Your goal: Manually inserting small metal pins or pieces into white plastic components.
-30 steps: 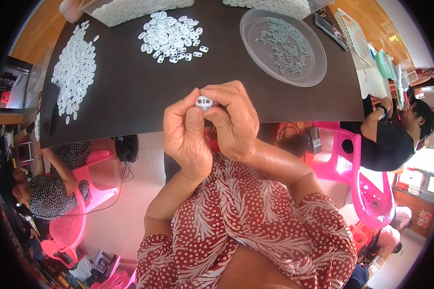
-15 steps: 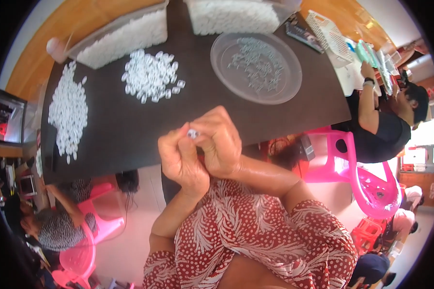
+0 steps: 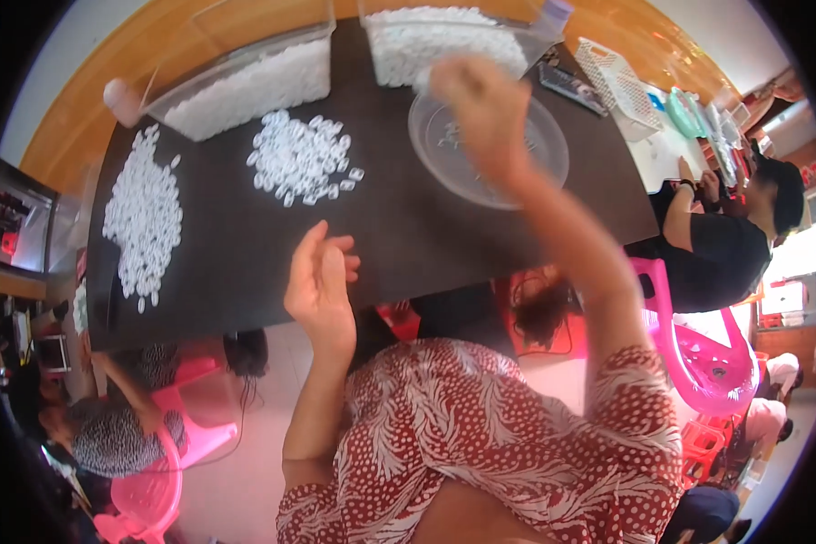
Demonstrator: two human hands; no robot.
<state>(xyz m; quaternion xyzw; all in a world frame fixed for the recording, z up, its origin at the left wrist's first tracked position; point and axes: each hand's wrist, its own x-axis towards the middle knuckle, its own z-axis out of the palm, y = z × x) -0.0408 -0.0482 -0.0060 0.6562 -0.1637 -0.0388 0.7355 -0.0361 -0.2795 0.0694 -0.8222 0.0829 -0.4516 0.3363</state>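
My left hand hovers by the near edge of the dark table with its fingers apart, and nothing shows in it. Stretched far forward, my right hand is smeared by motion over the far left part of a round clear plastic tray, close to the right-hand bin. Whether it holds anything cannot be seen. Small grey-green pieces lie in the tray, largely hidden by my hand and forearm. Beyond my left hand is a heap of small clear-white plastic pieces. A longer heap of small white oval pieces lies at the left.
At the back stand a left clear bin and a right clear bin, both full of white pieces. A dark flat packet and a white basket lie at the right. People sit on both sides; pink chairs flank me.
My hands were together, pinching a small white piece. They have parted: the right has swung forward over the tray, and the left has opened near where it was.
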